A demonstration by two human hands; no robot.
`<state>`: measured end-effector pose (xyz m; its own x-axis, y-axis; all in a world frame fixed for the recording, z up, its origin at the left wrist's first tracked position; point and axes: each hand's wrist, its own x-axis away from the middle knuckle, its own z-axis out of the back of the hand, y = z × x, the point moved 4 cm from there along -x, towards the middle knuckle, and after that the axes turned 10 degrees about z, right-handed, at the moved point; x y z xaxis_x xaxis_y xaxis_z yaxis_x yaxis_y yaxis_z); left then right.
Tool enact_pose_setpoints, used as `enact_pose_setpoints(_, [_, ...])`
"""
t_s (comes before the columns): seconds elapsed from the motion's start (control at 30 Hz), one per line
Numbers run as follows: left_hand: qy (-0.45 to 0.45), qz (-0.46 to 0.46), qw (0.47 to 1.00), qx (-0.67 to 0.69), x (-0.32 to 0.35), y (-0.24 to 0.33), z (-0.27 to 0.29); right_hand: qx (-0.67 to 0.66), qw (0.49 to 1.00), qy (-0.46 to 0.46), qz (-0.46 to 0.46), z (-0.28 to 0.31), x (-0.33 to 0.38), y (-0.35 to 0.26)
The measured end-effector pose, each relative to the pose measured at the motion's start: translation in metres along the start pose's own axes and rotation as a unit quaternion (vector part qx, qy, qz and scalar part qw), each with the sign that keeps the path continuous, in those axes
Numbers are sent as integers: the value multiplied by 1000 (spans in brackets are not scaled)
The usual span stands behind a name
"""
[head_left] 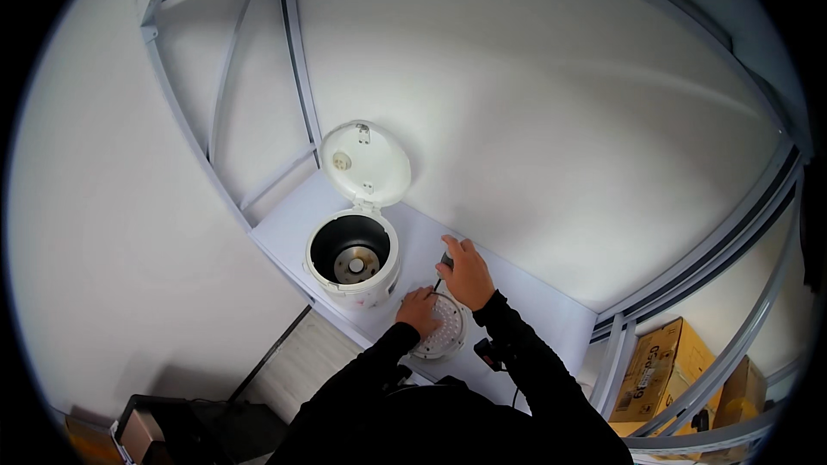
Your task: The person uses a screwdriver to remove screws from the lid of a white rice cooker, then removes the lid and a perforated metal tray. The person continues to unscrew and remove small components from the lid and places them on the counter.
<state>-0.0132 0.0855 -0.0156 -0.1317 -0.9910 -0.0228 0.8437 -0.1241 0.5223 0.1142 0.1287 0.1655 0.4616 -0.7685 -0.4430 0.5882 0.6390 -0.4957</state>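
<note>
A screwdriver (445, 259) with a dark handle is gripped in my right hand (468, 275), its shaft slanting down to the far left rim of a round, pale perforated plate (448, 340). My left hand (417, 312) holds that plate at its left side, fingertips close to the screwdriver's tip. What exactly the tip touches is too small to tell. To the left stands a white rice cooker (362, 294), with its lid (366, 168) raised. The cooker's dark inside shows a metal heating plate (356, 265) with a round centre, and no inner pot sits in it.
The white table (525, 288) runs along a pale wall, between grey metal frame posts (297, 60). At the lower right are cardboard boxes (659, 370). A black case-like object (207, 426) lies at the lower left. A small dark device (488, 353) is by my right forearm.
</note>
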Motion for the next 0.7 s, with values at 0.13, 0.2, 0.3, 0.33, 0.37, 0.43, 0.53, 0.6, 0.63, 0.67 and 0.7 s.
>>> enact_pose_setpoints(0.13, [-6,-6,1000,3,-3,2,0,-34,997,62,44,-3,2,6])
enact_pose_setpoints(0.2, [3,-24,1000,-13,-4,5,0,-29,996,52,63,-5,3,11])
enact_pose_setpoints(0.3, [16,-11,999,-34,-2,9,7,19,1000,-8,0,0,2,0])
enact_pose_setpoints(0.33, [15,-6,999,-33,-3,11,9,13,1000,-6,1,2,3,2])
enact_pose_setpoints(0.37, [13,-1,999,-31,-4,14,12,7,1000,-3,2,2,3,5])
enact_pose_setpoints(0.43, [7,10,1000,-9,-6,17,16,-3,1000,7,5,5,4,8])
enact_pose_setpoints(0.53, [-9,34,997,63,-13,14,16,-17,1000,23,5,7,6,6])
enact_pose_setpoints(0.6, [-20,64,990,123,-19,3,11,-29,999,25,-1,6,5,4])
enact_pose_setpoints(0.63, [-14,90,986,137,-20,4,13,-30,999,28,-3,6,6,6])
enact_pose_setpoints(0.67, [-8,116,982,150,-21,6,15,-31,999,30,-5,6,6,8])
enact_pose_setpoints(0.7, [-1,142,976,164,-22,7,17,-33,999,32,-7,6,7,11])
